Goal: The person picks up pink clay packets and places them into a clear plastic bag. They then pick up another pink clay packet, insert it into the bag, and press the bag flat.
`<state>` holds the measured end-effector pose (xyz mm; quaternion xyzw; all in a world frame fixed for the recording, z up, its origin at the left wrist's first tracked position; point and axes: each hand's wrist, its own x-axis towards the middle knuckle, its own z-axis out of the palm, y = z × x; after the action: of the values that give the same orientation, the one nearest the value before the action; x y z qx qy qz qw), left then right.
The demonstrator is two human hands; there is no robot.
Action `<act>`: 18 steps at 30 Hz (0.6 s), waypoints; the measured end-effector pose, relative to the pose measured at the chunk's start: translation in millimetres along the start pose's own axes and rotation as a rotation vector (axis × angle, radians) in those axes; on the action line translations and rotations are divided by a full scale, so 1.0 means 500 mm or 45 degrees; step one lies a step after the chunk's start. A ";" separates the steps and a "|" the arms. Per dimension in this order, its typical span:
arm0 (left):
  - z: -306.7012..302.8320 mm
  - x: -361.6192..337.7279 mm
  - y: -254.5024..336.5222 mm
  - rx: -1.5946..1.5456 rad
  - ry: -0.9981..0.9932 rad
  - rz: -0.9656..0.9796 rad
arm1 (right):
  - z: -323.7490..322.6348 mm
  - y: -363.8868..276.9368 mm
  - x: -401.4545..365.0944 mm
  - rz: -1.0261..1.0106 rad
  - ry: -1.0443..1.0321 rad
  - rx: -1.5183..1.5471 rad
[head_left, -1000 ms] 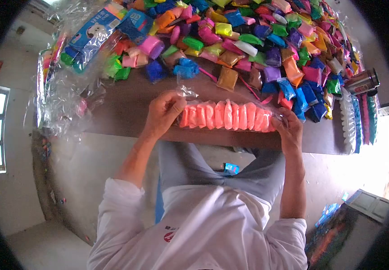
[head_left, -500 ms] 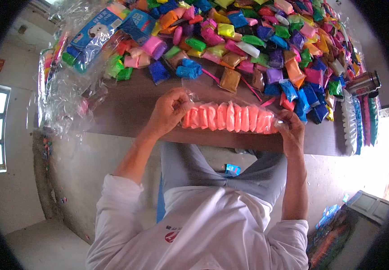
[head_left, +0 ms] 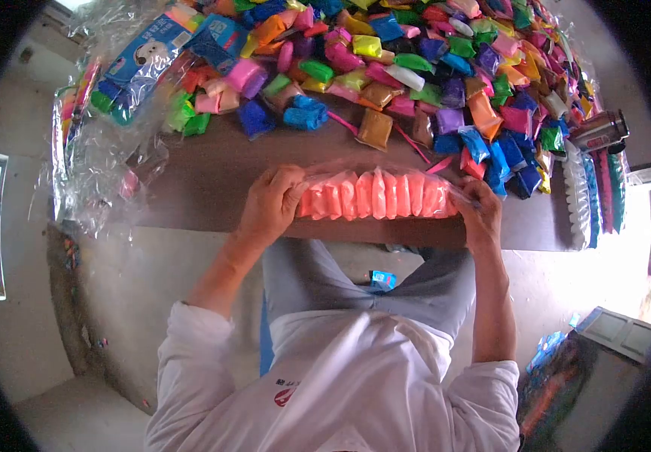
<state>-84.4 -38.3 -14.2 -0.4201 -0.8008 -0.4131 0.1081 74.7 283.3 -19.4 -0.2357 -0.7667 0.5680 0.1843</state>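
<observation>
A clear plastic bag (head_left: 374, 194) holds a row of several coral-pink packets, standing side by side near the table's front edge. My left hand (head_left: 274, 200) grips the bag's left end, fingers curled and thumb against the plastic. At the opposite end, my right hand (head_left: 482, 211) pinches the film between thumb and fingers. The bag lies stretched level between both hands. Beyond it on the table, a brown packet (head_left: 376, 129) and a blue packet (head_left: 306, 113) are the nearest loose ones.
A large heap of small colourful packets (head_left: 408, 60) covers the back of the dark table (head_left: 205, 173). Crumpled clear plastic (head_left: 107, 166) and a blue printed package (head_left: 148, 56) lie at left. A can (head_left: 600, 129) and filled strips (head_left: 580, 196) are at right.
The bag is still held at both ends. My left hand has closed lower around its end, and the film stands less high there. The whole view has shifted slightly.
</observation>
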 end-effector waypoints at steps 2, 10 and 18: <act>0.002 -0.002 0.001 -0.067 0.070 -0.028 | 0.001 -0.002 0.000 -0.002 0.011 0.029; -0.030 0.039 0.047 -0.196 -0.297 -0.243 | -0.001 -0.014 0.000 -0.055 -0.034 -0.054; -0.008 0.015 0.030 0.196 -0.319 0.129 | 0.003 0.005 0.001 -0.082 -0.004 -0.041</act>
<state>-78.3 -32.2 0.9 -0.4988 -0.8151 -0.2886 0.0600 73.8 282.8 -22.3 -0.2130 -0.7833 0.5496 0.1974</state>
